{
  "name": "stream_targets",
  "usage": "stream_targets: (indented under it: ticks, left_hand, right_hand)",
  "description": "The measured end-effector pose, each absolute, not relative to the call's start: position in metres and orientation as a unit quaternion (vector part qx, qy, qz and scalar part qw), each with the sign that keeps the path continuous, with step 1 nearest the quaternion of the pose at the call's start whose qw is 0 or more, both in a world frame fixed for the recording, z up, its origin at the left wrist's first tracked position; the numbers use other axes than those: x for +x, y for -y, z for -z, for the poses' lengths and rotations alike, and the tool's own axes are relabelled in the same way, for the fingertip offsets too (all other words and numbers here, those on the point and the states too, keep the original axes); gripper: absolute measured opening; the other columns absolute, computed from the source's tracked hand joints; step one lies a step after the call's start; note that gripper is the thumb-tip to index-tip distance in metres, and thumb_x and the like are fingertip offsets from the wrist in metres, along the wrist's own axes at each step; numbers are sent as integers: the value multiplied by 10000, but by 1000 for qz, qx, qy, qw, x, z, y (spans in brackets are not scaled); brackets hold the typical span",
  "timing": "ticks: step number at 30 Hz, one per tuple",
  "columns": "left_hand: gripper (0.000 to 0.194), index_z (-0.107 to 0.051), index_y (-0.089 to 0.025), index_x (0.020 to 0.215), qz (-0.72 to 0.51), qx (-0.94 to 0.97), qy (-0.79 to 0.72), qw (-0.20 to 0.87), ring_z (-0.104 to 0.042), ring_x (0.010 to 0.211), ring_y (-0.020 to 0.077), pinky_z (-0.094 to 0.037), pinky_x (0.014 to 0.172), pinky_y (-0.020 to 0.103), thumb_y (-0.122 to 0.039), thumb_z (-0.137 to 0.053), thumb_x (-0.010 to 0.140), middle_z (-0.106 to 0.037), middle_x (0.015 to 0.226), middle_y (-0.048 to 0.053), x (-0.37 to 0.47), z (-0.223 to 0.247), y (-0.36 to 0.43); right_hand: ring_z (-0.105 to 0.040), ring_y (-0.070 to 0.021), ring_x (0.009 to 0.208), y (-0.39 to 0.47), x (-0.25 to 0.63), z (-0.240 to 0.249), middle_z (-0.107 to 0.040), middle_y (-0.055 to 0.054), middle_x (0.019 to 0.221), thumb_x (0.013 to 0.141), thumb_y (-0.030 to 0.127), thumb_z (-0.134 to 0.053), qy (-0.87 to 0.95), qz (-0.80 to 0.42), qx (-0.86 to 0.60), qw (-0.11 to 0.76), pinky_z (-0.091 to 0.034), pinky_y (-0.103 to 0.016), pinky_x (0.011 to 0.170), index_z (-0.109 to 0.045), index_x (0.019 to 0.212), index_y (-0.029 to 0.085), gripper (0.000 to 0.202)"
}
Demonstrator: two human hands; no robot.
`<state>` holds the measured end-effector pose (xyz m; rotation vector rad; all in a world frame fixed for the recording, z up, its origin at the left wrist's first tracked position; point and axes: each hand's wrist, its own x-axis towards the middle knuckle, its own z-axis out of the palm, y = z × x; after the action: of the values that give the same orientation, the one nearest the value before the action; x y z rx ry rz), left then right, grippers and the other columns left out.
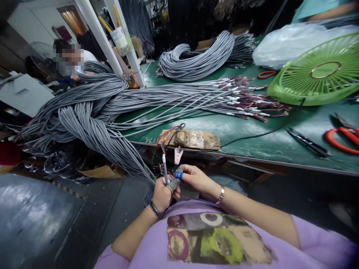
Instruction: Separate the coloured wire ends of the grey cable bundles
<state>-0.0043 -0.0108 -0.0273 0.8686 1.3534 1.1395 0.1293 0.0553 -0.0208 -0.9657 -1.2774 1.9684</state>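
Observation:
My left hand (163, 195), with grey covering on its thumb, is closed around a grey cable (165, 170) in front of the bench edge. The cable stands upright and ends in a white band and thin coloured wires (163, 148). More wire ends show beside the left fingers. My right hand (196, 180), with blue and grey wraps on its fingertips, pinches close to the left thumb; what lies between its fingers is too small to make out. Just beyond the hands is a wooden board (196, 139) with a pale pink clip (178, 155) at its front edge.
Long grey cables (157, 97) lie across the green bench (241, 129) and hang over its front left. A coiled bundle (196, 63) lies behind. At right are a green fan (316, 71), pliers (307, 142) and orange-handled scissors (340, 140). Another person (89, 56) is at far left.

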Motion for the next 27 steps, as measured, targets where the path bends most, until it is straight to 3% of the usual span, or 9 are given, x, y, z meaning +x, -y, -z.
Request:
stream_targets:
  ticks: [9, 14, 20, 23, 27]
  left_hand:
    - [365, -555, -142, 545, -501, 353, -573, 544, -509, 350, 85, -310, 350, 181, -442, -674, 714, -566, 458, 0, -2, 25, 10]
    - [362, -582, -137, 599, -517, 321, -563, 559, -478, 327, 76, -300, 328, 180, -470, -704, 674, -561, 455, -12, -6, 18, 13]
    - [392, -574, -142, 613, -542, 294, -518, 593, -446, 306, 76, -316, 307, 191, -491, -751, 591, -558, 435, -15, -7, 6, 8]
    - [396, -572, -142, 605, -540, 298, -511, 599, -443, 301, 74, -321, 306, 191, -492, -755, 584, -556, 430, -14, -2, 1, 3]
    - [369, -567, -141, 601, -546, 299, -499, 603, -445, 302, 72, -333, 309, 187, -458, -756, 604, -558, 431, -16, 5, -2, -5]
  right_hand:
    - [-384, -71, 488, -54, 120, 25, -479, 59, 517, 617, 313, -676, 396, -746, -420, 332, -279, -215, 487, -519, 612, 171, 212]
    - [-363, -56, 460, -66, 128, 26, -478, 58, 565, 677, 296, -676, 262, -780, -425, 377, -350, -197, 474, -506, 655, 180, 207]
    - [-497, -89, 542, -81, 137, 28, -610, -36, 741, 858, 449, -534, 226, -844, -363, 323, -425, -221, 517, -609, 756, 156, 319]
    - [-502, -96, 558, -89, 132, 25, -623, -43, 761, 840, 514, -542, 264, -864, -303, 303, -411, -225, 517, -622, 783, 151, 376]
    - [-443, -93, 519, -93, 123, 17, -575, -4, 636, 744, 557, -645, 314, -855, -260, 320, -344, -224, 484, -623, 776, 154, 405]
